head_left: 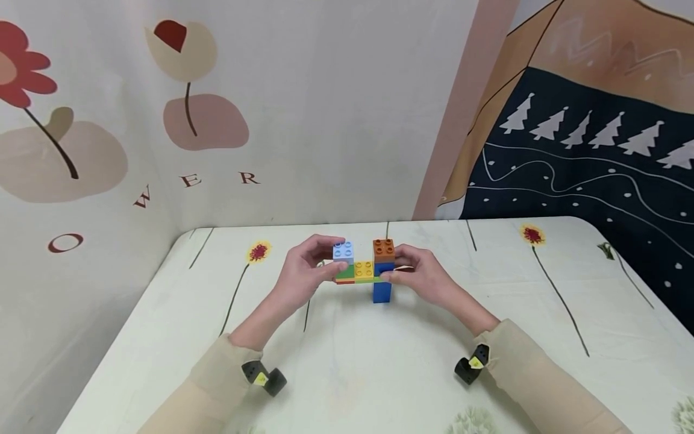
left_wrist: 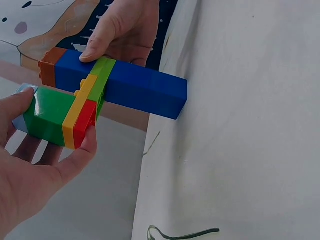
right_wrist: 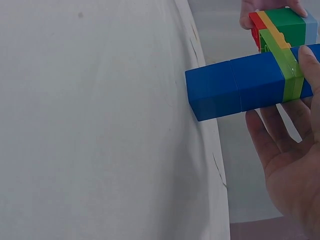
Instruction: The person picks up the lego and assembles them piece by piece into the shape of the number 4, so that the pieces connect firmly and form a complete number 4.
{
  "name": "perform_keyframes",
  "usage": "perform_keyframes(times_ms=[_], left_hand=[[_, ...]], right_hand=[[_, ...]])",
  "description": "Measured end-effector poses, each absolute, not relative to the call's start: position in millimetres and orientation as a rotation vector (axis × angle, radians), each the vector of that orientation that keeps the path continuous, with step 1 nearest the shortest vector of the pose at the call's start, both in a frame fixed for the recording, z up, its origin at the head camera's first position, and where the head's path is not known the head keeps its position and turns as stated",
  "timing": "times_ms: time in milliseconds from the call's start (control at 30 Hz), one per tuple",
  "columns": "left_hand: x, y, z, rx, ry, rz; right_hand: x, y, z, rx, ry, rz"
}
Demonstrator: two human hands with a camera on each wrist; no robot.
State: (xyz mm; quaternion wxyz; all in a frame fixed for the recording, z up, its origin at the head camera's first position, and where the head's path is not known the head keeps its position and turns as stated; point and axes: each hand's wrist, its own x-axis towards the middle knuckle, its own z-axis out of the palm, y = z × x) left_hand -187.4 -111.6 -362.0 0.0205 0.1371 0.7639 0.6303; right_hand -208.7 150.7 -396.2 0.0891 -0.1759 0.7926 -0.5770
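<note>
Both hands hold one toy-brick build over the table. The left hand pinches its left end between thumb and fingers, at a light blue brick stacked on a green brick. Under these lie a yellow piece and a small red piece. The right hand grips the right end, where an orange-brown brick tops a blue brick. A lime green piece runs beneath them. Below it extends a blue column, its lower end close to the tabletop.
The table has a white cloth printed with flowers. Behind it hangs a pale printed curtain, with a dark tree-patterned part at the right. A small black camera sits on the left wrist, another camera on the right.
</note>
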Motion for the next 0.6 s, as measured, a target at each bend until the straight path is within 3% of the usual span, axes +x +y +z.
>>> perform_keyframes(times_ms=[600], left_hand=[[-186.7,-114.1,-359.3,0.447,2.356,1.914]], right_hand=[[-208.9,150.6,-397.7,-0.505,2.351,-1.716]])
